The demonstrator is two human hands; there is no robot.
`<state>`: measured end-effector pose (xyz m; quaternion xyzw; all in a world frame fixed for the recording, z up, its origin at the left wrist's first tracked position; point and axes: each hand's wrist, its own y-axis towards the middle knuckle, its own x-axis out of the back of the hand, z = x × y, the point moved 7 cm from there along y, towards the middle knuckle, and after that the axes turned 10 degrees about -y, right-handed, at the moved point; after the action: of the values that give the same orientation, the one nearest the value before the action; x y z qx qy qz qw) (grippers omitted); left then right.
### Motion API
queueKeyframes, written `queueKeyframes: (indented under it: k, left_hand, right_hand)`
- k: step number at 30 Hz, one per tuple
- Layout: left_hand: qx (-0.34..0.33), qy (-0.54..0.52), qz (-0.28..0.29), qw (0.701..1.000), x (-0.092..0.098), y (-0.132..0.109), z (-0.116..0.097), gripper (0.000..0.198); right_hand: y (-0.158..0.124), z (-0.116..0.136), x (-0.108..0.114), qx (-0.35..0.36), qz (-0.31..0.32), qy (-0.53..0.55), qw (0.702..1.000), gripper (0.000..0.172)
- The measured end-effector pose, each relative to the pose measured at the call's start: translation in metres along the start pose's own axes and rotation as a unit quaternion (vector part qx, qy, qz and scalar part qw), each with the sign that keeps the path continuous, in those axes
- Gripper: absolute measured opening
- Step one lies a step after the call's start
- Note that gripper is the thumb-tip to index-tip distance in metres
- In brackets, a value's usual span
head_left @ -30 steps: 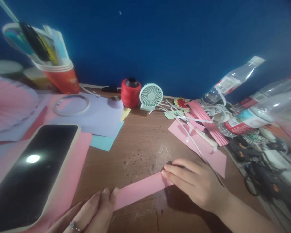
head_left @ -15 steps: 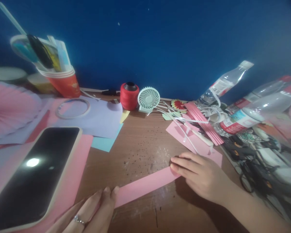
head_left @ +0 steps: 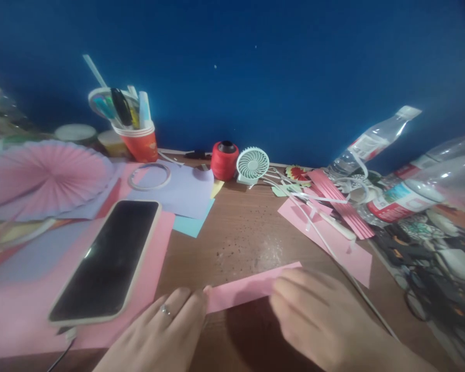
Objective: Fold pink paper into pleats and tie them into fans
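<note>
A folded-looking strip of pink paper [head_left: 244, 290] lies slantwise at the front of the brown table. Its left end is in my left hand [head_left: 174, 315], which wears a ring; the fingers are bent closed on the paper, thumb at the strip's edge. Over the strip's right part, my right hand [head_left: 313, 310] has its fingers curled together on the paper, slightly blurred, and their tips are hidden beneath. The strip's far right corner shows beyond the right-hand knuckles. A phone [head_left: 108, 258] rests on pink sheets left of my left hand.
Behind stand a red paper cup [head_left: 139, 144] of pens, red thread [head_left: 225, 163] and a small fan [head_left: 252, 164]. A pleated paper rosette [head_left: 54, 175] lies left. Pleated pink paper [head_left: 341, 204], a white cable [head_left: 321, 237] and plastic bottles [head_left: 406, 196] are right.
My right hand has slid closer to my left along the strip, and its fingers have curled. The view has shifted left, showing more of the rosette and the phone's cable.
</note>
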<state>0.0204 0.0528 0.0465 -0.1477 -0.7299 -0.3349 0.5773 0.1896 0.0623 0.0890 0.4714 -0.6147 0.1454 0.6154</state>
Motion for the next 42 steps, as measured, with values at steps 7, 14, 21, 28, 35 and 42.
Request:
queueKeyframes:
  k: [7, 14, 21, 28, 35, 42]
  left_hand:
    - [-0.025, 0.019, 0.041, 0.999, 0.003, 0.001, -0.003, 0.041]
    - [-0.009, -0.016, 0.058, 0.998, -0.003, 0.003, 0.002, 0.031]
    - [-0.015, -0.03, 0.105, 0.994, -0.008, 0.004, 0.007, 0.027]
    - [0.008, -0.059, 0.108, 0.992, 0.002, 0.015, 0.009, 0.025]
    - [0.019, -0.076, 0.145, 0.986, -0.004, 0.016, 0.012, 0.024]
    - [-0.013, -0.017, 0.187, 0.982, -0.01, 0.011, 0.009, 0.022]
  right_hand:
    - [0.007, -0.009, -0.037, -0.014, 0.097, 0.196, 0.976, 0.025]
    - [0.002, -0.011, -0.044, -0.054, 0.188, 0.163, 0.967, 0.022]
    - [0.014, -0.01, -0.056, -0.129, 0.252, 0.209, 0.936, 0.019]
    - [0.019, -0.031, -0.068, -0.253, 0.33, 0.246, 0.876, 0.018]
    - [0.016, -0.039, -0.073, -0.296, 0.359, 0.246, 0.85, 0.016]
    - [0.015, -0.041, -0.078, -0.312, 0.396, 0.248, 0.828, 0.013]
